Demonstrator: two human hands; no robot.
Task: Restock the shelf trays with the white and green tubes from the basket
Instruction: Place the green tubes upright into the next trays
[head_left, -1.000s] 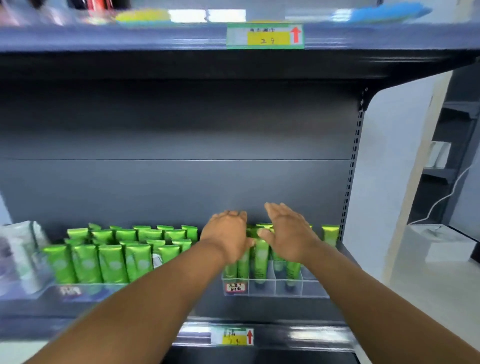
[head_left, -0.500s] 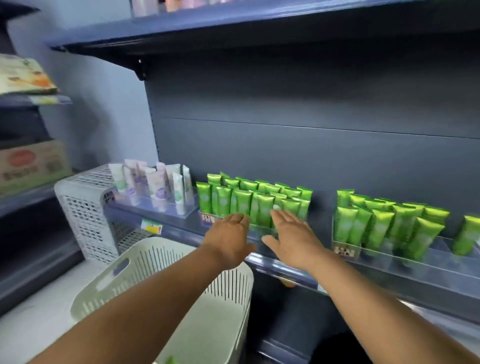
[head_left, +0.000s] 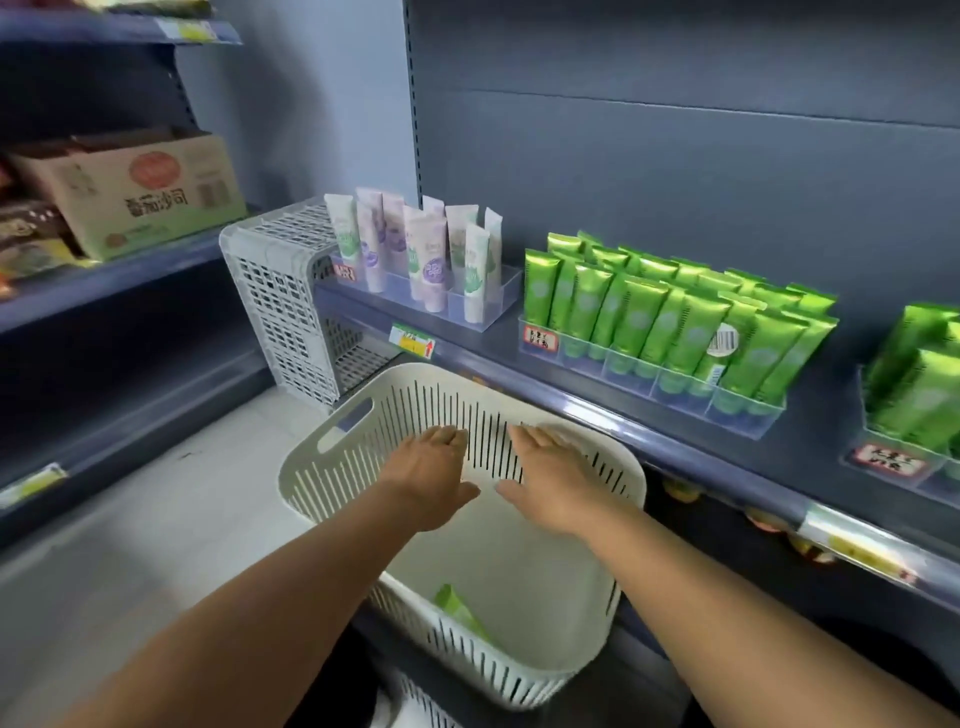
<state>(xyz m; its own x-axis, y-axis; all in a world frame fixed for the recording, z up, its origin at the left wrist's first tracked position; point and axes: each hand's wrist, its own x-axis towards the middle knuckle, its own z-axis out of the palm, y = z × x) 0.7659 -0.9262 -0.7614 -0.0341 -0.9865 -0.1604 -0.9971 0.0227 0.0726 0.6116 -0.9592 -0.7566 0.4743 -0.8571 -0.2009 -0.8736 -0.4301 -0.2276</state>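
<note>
A pale slotted basket (head_left: 332, 467) stands below the shelf, and a green tube (head_left: 457, 610) lies at its bottom. My left hand (head_left: 428, 475) and my right hand (head_left: 556, 478) hover flat over the basket's opening, fingers straight, holding nothing. On the shelf a clear tray (head_left: 498, 301) holds several white tubes (head_left: 426, 249). To its right a second clear tray (head_left: 748, 415) is packed with green tubes (head_left: 649, 312). A third tray (head_left: 893, 462) of green tubes (head_left: 919, 379) sits at the far right edge.
A white perforated crate (head_left: 275, 291) stands on its side left of the shelf. A cardboard box (head_left: 140, 192) sits on a side shelf at the left. The shelf's front rail (head_left: 675, 447) carries price labels. Pale floor lies left of the basket.
The view has swung left and down from the right-hand tray to the basket. Both hands have left the green tubes on the shelf and dropped over the basket, still empty.
</note>
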